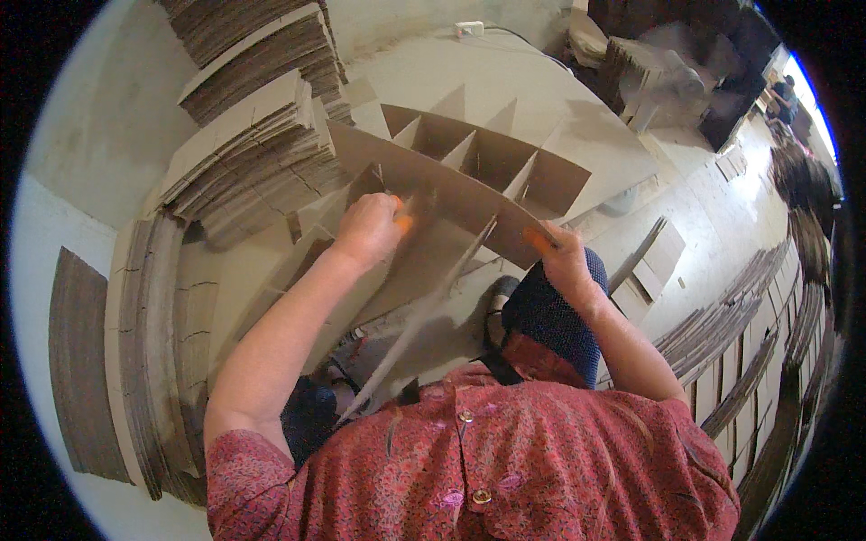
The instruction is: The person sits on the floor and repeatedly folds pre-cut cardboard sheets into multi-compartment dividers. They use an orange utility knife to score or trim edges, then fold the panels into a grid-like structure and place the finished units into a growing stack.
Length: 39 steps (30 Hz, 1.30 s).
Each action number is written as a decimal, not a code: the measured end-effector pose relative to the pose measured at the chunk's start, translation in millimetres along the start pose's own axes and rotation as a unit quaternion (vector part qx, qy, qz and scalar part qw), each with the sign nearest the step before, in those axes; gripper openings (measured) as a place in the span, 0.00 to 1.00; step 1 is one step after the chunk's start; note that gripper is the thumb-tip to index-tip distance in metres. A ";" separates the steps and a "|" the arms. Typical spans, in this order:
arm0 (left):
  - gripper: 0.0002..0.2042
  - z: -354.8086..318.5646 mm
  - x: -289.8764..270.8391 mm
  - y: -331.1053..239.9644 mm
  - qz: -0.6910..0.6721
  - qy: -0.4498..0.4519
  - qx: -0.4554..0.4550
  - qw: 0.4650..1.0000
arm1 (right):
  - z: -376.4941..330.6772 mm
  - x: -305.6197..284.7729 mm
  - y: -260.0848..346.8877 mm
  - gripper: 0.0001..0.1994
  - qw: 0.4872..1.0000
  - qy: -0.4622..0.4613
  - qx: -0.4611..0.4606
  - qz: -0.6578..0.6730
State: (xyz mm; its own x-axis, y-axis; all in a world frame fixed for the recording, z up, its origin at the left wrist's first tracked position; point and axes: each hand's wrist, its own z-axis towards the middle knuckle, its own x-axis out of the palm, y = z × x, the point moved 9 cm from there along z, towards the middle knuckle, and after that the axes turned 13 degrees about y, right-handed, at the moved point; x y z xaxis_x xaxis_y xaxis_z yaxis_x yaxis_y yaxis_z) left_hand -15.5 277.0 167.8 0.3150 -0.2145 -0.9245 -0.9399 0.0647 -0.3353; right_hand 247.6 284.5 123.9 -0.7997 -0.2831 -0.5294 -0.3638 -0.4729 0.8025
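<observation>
A partly assembled cardboard divider (559, 185), with upright strips crossing into open cells, stands on the pale table in front of me. Its long near strip (437, 180) runs from far left to near right. My right hand (566, 263) is closed on the near right end of that strip, thumb and fingers pinching it. My left hand (368, 230) is closed on a cardboard cross strip (375, 173) at the near side, partly hidden by the fingers. Orange covers show on the fingers of both hands. Another cross strip (424, 307) slants down toward my lap, blurred.
Stacks of slotted cardboard strips (253, 144) rise at the left of the table (577, 117). More cardboard bundles (140, 343) lean at lower left. Rows of cardboard (740, 334) stand on the floor at right. A white power socket (469, 29) lies at the back; a person (783, 97) sits far right.
</observation>
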 end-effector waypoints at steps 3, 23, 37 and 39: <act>0.17 -10.5 -19.2 -6.2 -0.051 -0.035 0.009 0.998 | -1.2 -3.9 -0.1 0.07 0.999 -0.002 0.022 0.041; 0.16 -13.6 -49.5 75.4 -0.055 -0.018 -0.100 0.993 | 29.7 6.5 82.6 0.25 0.968 0.170 -0.084 -0.167; 0.23 36.0 -181.6 182.9 0.129 -0.162 -0.147 0.967 | 84.4 -4.4 37.9 0.24 0.971 0.084 -0.122 -0.186; 0.16 35.8 -190.7 186.5 0.105 -0.183 -0.139 0.968 | 84.8 -7.6 37.4 0.22 0.969 0.082 -0.105 -0.206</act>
State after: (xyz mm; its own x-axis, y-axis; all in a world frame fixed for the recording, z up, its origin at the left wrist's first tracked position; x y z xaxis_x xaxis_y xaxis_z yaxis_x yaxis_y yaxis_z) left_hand -246.2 364.8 275.1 0.0919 0.1379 -0.9862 -0.9714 -0.2053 -0.1193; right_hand 199.6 339.7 181.3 -0.5144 -0.1555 -0.8433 -0.5164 -0.7290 0.4494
